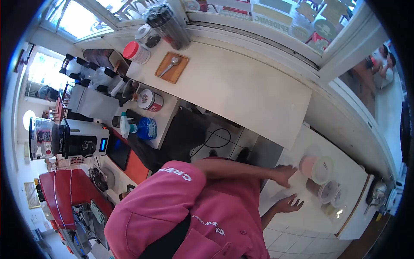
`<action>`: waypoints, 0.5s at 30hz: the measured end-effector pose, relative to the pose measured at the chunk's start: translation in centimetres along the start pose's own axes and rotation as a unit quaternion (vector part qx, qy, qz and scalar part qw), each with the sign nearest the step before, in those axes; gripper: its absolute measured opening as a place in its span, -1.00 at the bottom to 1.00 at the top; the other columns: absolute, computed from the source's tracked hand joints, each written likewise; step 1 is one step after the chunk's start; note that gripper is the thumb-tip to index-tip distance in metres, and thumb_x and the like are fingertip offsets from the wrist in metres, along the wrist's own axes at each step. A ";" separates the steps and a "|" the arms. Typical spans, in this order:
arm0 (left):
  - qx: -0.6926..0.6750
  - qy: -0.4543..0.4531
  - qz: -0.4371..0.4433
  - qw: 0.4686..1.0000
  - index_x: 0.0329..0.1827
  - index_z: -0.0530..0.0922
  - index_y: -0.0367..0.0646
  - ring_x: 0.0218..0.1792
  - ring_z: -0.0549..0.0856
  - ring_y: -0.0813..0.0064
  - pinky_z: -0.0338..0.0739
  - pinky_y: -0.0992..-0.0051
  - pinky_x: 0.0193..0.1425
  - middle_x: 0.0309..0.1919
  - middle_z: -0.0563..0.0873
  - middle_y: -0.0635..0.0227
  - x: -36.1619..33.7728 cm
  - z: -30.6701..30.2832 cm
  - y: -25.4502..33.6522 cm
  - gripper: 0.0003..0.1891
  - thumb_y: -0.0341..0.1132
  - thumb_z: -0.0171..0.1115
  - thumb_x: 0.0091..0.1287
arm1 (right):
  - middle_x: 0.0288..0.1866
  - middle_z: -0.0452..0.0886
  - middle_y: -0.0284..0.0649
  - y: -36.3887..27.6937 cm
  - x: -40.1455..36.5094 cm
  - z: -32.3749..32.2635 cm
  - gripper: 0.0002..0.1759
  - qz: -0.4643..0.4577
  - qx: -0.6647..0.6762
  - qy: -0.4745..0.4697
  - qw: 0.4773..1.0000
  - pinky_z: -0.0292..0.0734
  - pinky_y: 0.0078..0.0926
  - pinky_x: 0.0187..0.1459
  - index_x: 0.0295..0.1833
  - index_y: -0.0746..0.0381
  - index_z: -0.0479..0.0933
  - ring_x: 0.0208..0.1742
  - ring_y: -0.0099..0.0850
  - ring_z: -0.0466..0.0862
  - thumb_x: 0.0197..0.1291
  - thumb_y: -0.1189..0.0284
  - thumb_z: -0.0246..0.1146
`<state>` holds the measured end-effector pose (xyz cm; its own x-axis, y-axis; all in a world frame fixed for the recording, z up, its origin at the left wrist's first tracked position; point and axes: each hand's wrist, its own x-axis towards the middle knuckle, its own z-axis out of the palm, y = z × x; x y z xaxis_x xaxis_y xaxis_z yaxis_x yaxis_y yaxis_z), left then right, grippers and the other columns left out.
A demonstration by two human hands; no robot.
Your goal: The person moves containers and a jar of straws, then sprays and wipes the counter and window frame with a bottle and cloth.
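Note:
My left hand [284, 175] stretches over the low white counter [276, 194] at the right, its fingers extended and empty. Just past its fingertips stands a pinkish tub [307, 166] with a pale round lid marked with dark letters. Below it in view, my right hand [288, 203] is held with fingers spread and nothing in it. Beside the lidded tub are a brownish clear container [314, 187] and clear round lids or cups [330, 191]; their exact kind is hard to make out. Neither hand appears to touch them.
A wooden tray [172, 67] with a metal scoop lies on the long counter [237, 93]. Nearby stand a red-lidded jar [136, 52] and a holder of black straws [168, 26]. At left are a blue spray bottle [146, 128], a tin [150, 100] and a coffee grinder [86, 138]. A cable [222, 131] lies on the floor.

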<state>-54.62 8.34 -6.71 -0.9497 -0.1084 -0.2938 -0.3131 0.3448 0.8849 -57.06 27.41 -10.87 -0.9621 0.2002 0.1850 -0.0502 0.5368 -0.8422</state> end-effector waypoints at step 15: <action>0.143 0.879 -0.136 0.434 0.51 0.13 -0.48 0.41 0.46 0.01 0.39 0.14 0.48 0.41 0.39 -0.15 -25.5 -46.6 -12.1 0.34 0.04 0.80 -0.26 | 0.52 0.24 0.01 -10.4 -1.0 2.6 -0.37 -0.256 0.100 -0.081 0.958 0.55 -0.08 0.31 0.47 0.35 0.21 0.43 -0.10 0.46 0.38 0.50 0.28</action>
<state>-26.85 -36.51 6.89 0.5072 -0.6389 0.5784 -0.6401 0.1701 0.7492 -56.29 19.50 -3.65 -0.8261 -0.1851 0.5322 -0.5610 0.3595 -0.7457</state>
